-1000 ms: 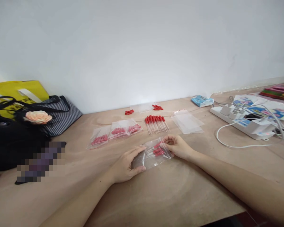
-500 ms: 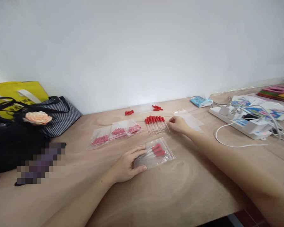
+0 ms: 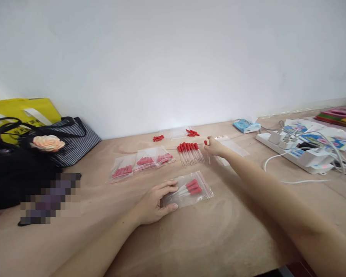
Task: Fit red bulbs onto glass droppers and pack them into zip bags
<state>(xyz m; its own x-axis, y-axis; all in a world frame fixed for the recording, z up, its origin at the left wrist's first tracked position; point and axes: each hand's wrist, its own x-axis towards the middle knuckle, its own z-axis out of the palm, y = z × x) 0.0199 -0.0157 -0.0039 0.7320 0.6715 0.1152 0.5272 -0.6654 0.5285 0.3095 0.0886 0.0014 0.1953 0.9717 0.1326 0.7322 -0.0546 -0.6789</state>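
Note:
A clear zip bag [image 3: 187,200] with a few red-topped droppers inside lies flat on the wooden table. My left hand [image 3: 158,202] rests at its left end, fingers over the bag and thumb along its lower edge. Beyond the bag, several red-topped droppers [image 3: 190,152] lie in a row. Just right of that row, my right hand [image 3: 216,147] pinches one dropper [image 3: 206,143] by its red top, the clear tube pointing down. Clear bags holding red tops [image 3: 122,170] lie to the left.
Small red pieces [image 3: 158,138] and more red pieces [image 3: 193,133] lie near the wall. Flat clear bags [image 3: 233,146] sit under and beyond my right wrist. At right are a blue packet [image 3: 246,125] and a power strip with cables [image 3: 296,154]. Bags [image 3: 75,140] stand at left.
My right hand has lifted one dropper away from the right end of the row. My left hand stays on the bag.

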